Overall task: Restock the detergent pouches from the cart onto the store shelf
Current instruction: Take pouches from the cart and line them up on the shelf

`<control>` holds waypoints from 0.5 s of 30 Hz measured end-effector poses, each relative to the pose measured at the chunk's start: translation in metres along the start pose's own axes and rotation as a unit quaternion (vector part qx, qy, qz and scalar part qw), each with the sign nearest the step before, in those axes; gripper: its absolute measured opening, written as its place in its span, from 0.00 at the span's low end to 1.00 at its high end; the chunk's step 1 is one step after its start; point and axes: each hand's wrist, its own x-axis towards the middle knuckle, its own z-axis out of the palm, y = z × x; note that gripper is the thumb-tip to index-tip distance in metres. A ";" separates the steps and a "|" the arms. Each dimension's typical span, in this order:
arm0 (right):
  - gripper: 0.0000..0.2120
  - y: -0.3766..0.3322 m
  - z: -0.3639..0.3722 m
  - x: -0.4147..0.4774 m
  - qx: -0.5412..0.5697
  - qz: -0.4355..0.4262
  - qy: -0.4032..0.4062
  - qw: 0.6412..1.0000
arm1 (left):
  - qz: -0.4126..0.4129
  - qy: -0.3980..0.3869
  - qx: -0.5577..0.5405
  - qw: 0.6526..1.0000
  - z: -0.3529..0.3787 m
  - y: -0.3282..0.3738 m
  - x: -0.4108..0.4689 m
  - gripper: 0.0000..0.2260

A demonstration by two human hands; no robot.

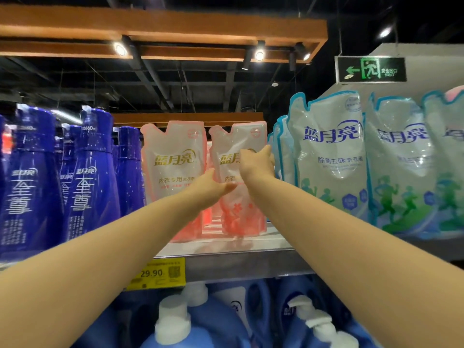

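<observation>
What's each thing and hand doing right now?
Right pink pouch: upright, being held.
Left pink pouch: standing upright.
Left hand: straight fingers pressing right pink pouch.
Right hand: gripping right pink pouch's edge.
Teal pouches: standing.
Blue bottles: upright.
Exit sign: lit.

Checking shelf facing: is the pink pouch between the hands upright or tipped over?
Upright: the pink pouch stands on its base on the shelf, top end up.
</observation>
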 end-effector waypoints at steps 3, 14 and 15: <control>0.26 0.000 -0.013 -0.030 -0.035 -0.107 -0.046 0.993 | 0.064 0.063 -0.021 0.996 0.001 -0.002 -0.007 0.21; 0.12 0.002 -0.145 -0.128 -0.119 -0.230 0.048 0.965 | 0.252 0.147 -0.160 0.943 0.060 0.088 -0.125 0.11; 0.11 0.004 -0.170 -0.140 -0.141 -0.228 0.068 0.961 | 0.258 0.134 -0.176 0.941 0.071 0.101 -0.142 0.11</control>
